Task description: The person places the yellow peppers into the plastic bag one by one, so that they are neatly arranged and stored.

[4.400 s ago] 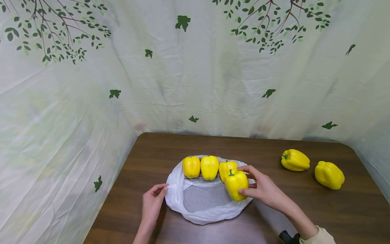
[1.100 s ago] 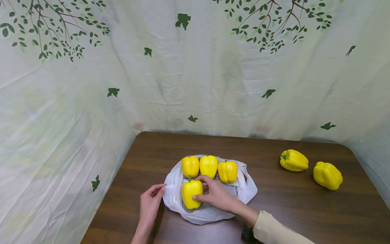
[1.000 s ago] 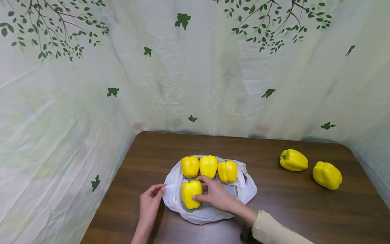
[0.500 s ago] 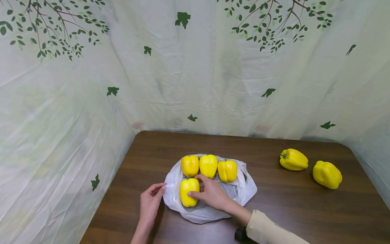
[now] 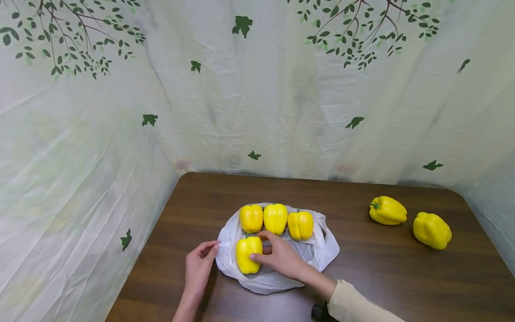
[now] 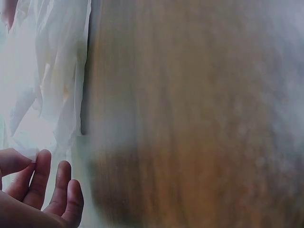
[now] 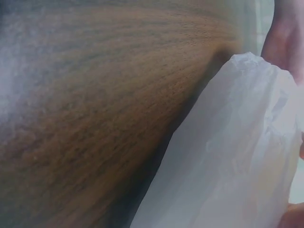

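A white plastic bag (image 5: 273, 285) lies with its mouth spread wide on the table. My left hand (image 5: 199, 264) pinches the bag's left edge between thumb and fingertips; the left wrist view shows the same pinch on the thin plastic (image 6: 52, 71). In my right hand (image 5: 281, 257) is a yellow bell pepper (image 5: 248, 256), gripped from its right side, over the left front part of the bag's opening. Behind it, three yellow bell peppers (image 5: 275, 219) stand in a row along the bag's far side. The right wrist view shows mostly the bag's outer wall (image 7: 228, 152).
Two more yellow bell peppers, a left one (image 5: 388, 210) and a right one (image 5: 432, 230), lie on the brown wooden table (image 5: 354, 250) at the right. A pale curtain (image 5: 265, 103) with printed leaves hangs behind and at the sides.
The right hand has carried its pepper from the bag's right edge to the left front of the opening, then slightly further left. The left hand keeps its pinch on the bag.
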`<state>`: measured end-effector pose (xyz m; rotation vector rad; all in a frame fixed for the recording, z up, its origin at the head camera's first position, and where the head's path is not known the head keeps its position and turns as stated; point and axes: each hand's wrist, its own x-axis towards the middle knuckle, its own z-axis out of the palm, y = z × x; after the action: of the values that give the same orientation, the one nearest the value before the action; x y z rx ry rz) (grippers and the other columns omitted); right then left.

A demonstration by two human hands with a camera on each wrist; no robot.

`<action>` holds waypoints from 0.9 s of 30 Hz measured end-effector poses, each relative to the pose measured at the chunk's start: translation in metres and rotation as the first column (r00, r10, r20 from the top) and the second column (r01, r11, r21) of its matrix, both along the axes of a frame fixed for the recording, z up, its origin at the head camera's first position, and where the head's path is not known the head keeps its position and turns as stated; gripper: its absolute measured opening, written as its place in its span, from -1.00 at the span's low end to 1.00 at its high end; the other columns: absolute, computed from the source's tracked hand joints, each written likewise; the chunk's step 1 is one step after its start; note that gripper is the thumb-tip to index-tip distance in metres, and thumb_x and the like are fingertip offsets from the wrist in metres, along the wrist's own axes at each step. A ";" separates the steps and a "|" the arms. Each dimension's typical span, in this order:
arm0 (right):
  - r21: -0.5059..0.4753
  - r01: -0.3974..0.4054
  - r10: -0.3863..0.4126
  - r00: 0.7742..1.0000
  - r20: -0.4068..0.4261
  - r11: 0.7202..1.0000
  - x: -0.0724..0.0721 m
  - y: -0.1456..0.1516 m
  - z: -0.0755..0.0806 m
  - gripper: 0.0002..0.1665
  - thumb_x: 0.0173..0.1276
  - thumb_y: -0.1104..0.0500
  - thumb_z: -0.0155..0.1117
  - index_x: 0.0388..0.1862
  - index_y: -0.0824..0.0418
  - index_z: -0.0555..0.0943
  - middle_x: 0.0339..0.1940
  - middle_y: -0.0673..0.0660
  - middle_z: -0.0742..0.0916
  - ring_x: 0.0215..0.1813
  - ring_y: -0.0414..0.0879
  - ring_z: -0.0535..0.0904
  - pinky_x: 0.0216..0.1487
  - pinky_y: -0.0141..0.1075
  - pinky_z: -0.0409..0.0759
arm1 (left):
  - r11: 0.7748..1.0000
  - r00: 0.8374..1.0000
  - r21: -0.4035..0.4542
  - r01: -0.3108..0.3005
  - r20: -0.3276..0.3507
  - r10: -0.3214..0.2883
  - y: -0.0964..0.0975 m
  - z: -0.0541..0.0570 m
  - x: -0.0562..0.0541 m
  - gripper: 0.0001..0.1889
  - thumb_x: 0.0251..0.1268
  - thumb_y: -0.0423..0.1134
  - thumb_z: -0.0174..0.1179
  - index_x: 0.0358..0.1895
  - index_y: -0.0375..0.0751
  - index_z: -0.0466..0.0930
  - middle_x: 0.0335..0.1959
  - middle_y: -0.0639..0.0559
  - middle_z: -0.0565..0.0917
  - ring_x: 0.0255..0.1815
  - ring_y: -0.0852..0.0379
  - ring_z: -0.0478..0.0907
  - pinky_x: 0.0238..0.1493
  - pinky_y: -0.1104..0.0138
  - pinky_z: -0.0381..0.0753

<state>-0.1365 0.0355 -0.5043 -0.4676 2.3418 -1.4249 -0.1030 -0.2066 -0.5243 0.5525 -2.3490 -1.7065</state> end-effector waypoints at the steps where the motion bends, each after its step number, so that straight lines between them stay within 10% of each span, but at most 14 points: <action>1: -0.005 0.002 -0.002 1.000 0.000 1.000 0.001 0.001 0.000 -0.26 0.22 -0.19 0.41 0.29 0.10 0.46 0.18 0.06 0.63 -0.02 -0.07 0.66 -0.07 -0.20 0.63 | 1.000 1.000 0.001 0.001 -0.002 -0.001 0.000 0.000 0.000 -0.84 0.31 -0.32 0.27 -0.13 -0.30 0.74 -0.21 -0.14 0.72 -0.23 0.05 0.57 -0.22 0.48 0.54; 27: -0.241 0.033 -0.039 0.999 -0.019 0.970 0.023 0.035 0.014 -0.39 0.35 0.04 0.36 0.33 0.05 0.41 0.30 0.17 0.53 0.21 0.11 0.53 0.09 -0.20 0.57 | 1.000 1.000 0.019 0.003 0.013 -0.003 -0.001 0.007 -0.001 -0.80 0.33 -0.31 0.25 -0.08 -0.32 0.72 -0.12 -0.16 0.71 -0.13 0.03 0.56 -0.16 0.52 0.53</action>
<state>-0.1135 0.0708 -0.4905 -0.5109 2.2143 -1.7405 -0.1036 -0.2074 -0.5172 0.5651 -2.3458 -1.7330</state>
